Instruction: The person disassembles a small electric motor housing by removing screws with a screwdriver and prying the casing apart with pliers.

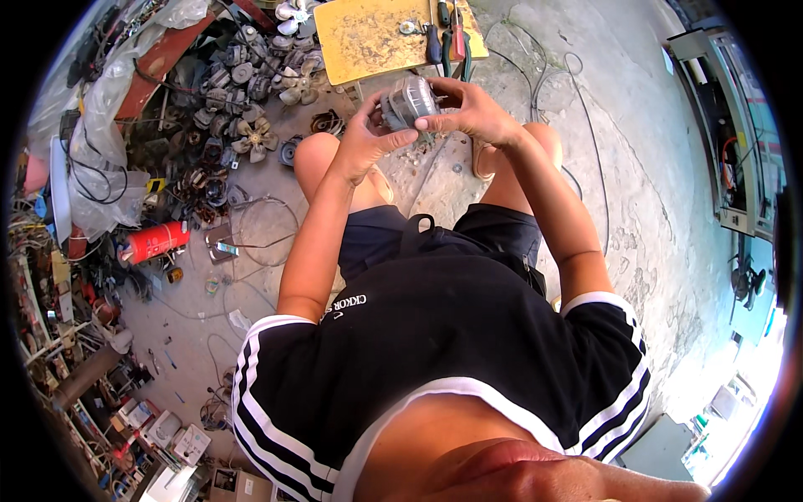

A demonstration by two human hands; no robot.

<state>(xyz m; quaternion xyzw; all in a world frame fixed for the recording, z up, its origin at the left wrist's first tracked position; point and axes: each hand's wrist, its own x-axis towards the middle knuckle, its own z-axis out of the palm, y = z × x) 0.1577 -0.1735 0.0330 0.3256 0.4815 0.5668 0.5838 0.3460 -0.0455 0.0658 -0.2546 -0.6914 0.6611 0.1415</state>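
Between my two hands is a small grey electric motor (411,99), round, with slots in its metal housing. It is held up above my knees, close to the front edge of the yellow-topped stool. My left hand (373,138) curls round its left side, thumb along the lower edge. From the right, my right hand (473,112) grips it with the thumb on the near face and the fingers over the far side. The motor's underside and some fingertips are hidden.
The worn yellow stool (368,38) carries screwdrivers (457,42) and pliers. Several old motors (242,75) and a fan blade (254,139) are heaped at the left. A red cylinder (156,243) lies near them. Cables (577,92) trail over the concrete floor.
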